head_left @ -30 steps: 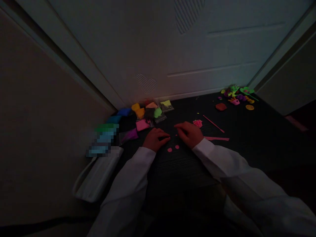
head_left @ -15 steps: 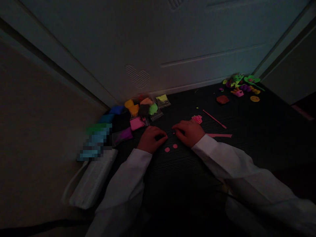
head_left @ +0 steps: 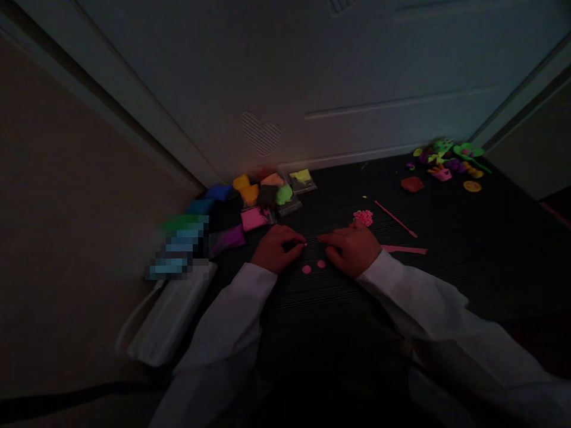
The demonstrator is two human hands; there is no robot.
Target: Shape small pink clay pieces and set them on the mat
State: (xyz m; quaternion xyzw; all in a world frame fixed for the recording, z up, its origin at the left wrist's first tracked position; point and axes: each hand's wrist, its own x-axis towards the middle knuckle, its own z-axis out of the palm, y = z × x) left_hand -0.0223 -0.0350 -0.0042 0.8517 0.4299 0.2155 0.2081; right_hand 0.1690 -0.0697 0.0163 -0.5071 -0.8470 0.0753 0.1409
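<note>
Head view: left hand [head_left: 274, 249] nearly closed, thumb and forefinger pinching a small pink bit [head_left: 306, 244] above or at the dark tabletop [head_left: 307, 303]; contact there unclear. Bit too small to read a long axis. Right hand [head_left: 352, 246] part open, forefinger pointing toward the left hand, thumb apart from it; nothing seen gripped. Two pink discs [head_left: 306, 269] lie flat, side by side, nearer the wearer. Pink stick [head_left: 395, 220] slants from far left to near right; pink strip [head_left: 407, 249] runs roughly crosswise, beside the right cuff. Pink cluster [head_left: 363, 217] sits just beyond the right hand.
</note>
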